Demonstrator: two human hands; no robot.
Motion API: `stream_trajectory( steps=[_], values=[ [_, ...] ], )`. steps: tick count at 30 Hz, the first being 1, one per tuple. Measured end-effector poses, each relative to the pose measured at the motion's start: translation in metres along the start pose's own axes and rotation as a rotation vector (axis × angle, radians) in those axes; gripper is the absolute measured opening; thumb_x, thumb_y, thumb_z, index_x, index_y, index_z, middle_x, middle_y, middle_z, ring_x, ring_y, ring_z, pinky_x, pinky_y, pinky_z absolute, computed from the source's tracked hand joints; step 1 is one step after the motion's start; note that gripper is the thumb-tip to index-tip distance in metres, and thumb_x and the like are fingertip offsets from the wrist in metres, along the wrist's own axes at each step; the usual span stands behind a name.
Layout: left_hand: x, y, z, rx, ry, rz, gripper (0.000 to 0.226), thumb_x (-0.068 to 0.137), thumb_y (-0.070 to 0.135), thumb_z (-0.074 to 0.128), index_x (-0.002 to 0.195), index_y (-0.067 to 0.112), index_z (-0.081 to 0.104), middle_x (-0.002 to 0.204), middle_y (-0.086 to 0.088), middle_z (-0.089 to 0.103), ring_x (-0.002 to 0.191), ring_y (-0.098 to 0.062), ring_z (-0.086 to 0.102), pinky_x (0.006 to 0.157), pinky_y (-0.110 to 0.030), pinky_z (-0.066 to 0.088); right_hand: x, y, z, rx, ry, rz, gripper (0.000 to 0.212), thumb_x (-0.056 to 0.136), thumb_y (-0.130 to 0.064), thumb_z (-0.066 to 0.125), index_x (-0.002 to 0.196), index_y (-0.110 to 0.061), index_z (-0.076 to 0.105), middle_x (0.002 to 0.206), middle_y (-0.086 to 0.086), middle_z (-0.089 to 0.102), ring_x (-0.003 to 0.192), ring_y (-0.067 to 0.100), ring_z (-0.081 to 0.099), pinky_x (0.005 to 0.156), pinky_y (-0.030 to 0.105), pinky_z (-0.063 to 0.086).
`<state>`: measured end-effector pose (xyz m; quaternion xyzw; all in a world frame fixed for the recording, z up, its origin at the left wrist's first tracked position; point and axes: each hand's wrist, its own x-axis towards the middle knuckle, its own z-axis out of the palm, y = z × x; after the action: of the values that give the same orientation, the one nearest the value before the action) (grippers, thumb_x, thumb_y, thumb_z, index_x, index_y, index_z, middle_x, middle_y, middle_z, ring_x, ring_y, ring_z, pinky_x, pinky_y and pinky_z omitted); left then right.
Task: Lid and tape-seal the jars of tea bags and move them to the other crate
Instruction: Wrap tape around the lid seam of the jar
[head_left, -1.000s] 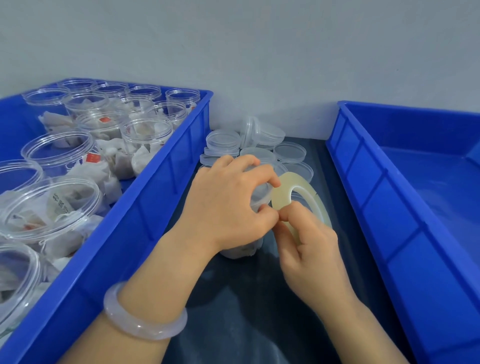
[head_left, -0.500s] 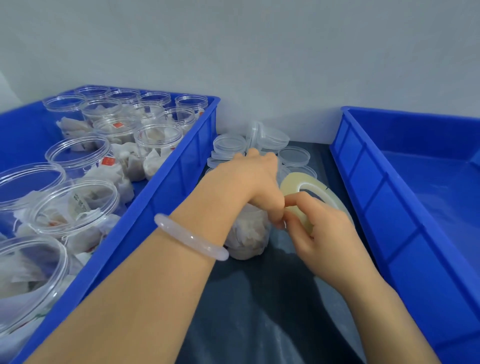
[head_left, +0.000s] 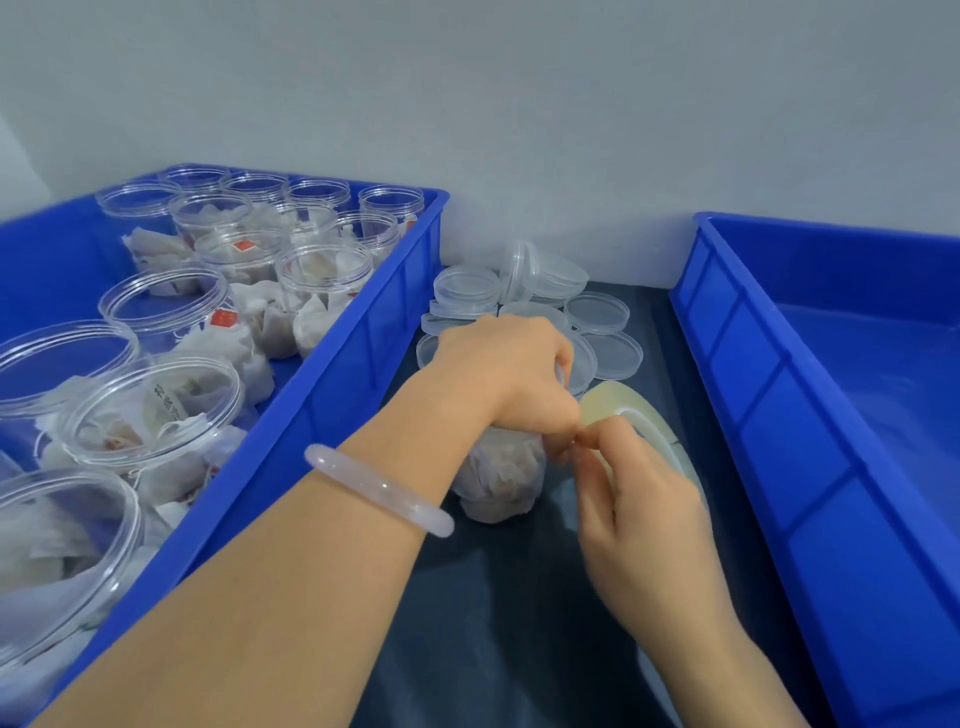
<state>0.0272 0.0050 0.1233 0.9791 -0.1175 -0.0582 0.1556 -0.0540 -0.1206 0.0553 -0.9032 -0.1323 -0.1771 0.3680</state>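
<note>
left hand (head_left: 511, 371) grips jar (head_left: 501, 475) top; right hand (head_left: 644, 519) pinches tape (head_left: 618, 402) beside jar. Keep it taut, level while wrapping.

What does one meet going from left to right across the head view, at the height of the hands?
Left blue crate, jar of tea bags under the left hand, tape roll, right blue crate.
</note>
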Motion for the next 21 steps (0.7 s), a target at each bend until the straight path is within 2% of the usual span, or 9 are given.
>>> stream_trajectory(
  steps=[5,10,16,21],
  values=[
    [0.0,0.001,-0.002,0.009,-0.027,0.006,0.033,0.05,0.031,0.077,0.08,0.028,0.064,0.082,0.012,0.063,0.077,-0.012,0.056,0.058,-0.026,0.034,-0.006,-0.002,0.004,0.03,0.052,-0.011,0.013,0.091,-0.026,0.04,0.088,-0.026,0.053,0.067,-0.012,0.046,0.068,0.002,0.048,0.061,0.015,0.038],
    [-0.001,0.001,-0.005,-0.014,-0.066,0.021,0.036,0.049,0.031,0.083,0.08,0.027,0.065,0.079,0.012,0.061,0.074,-0.011,0.057,0.059,-0.026,0.038,-0.007,0.004,0.006,0.016,0.107,-0.075,0.014,0.093,-0.007,0.053,0.095,-0.016,0.063,0.068,-0.02,0.04,0.061,-0.005,0.045,0.056,0.006,0.034],
    [-0.002,0.001,-0.008,-0.02,-0.099,0.049,0.037,0.047,0.03,0.087,0.079,0.028,0.066,0.074,0.014,0.06,0.073,-0.009,0.058,0.058,-0.025,0.04,-0.008,0.01,0.007,0.075,0.117,-0.146,0.017,0.088,-0.012,0.05,0.096,-0.013,0.065,0.071,-0.026,0.039,0.053,-0.008,0.041,0.051,0.005,0.028],
    [-0.003,0.002,-0.009,-0.013,-0.106,0.061,0.037,0.048,0.03,0.087,0.079,0.028,0.067,0.074,0.013,0.059,0.073,-0.009,0.057,0.056,-0.024,0.038,-0.014,0.011,0.01,0.121,0.132,-0.139,0.017,0.09,-0.015,0.049,0.099,-0.015,0.064,0.066,-0.026,0.038,0.054,-0.007,0.044,0.053,0.008,0.032]
  ],
)
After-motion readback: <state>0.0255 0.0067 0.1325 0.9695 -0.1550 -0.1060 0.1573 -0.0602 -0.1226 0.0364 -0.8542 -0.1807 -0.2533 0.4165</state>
